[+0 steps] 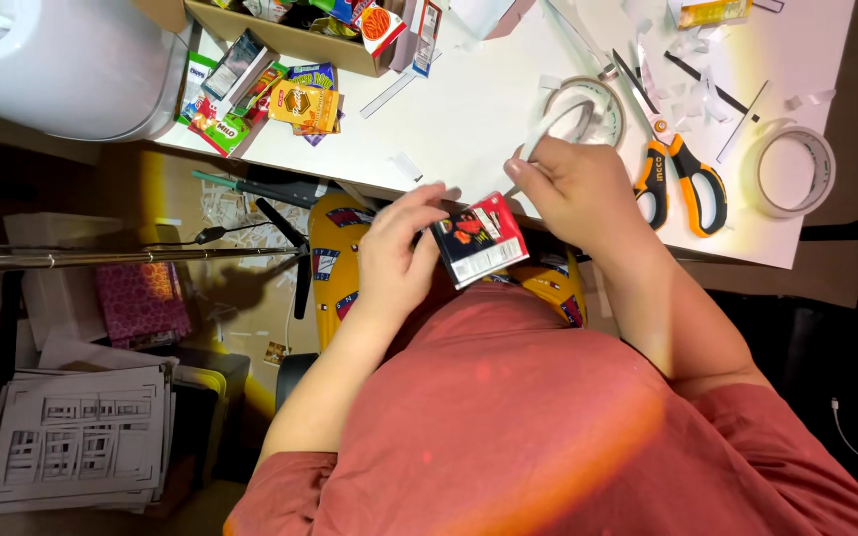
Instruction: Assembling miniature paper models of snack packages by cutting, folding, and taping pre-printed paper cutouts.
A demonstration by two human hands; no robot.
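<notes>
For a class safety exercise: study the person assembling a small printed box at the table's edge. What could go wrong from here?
1. The small box, pinched only by left hand fingertips off the table, might drop.
2. The white strip in the right hand could stick crooked.
3. The scissors lie close beside that wrist, which may knock them.

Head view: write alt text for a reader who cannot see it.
Seen from above, a person's left hand holds a small printed box while the right hand pinches a white strip. On the white table lie orange scissors and tape rolls.
</notes>
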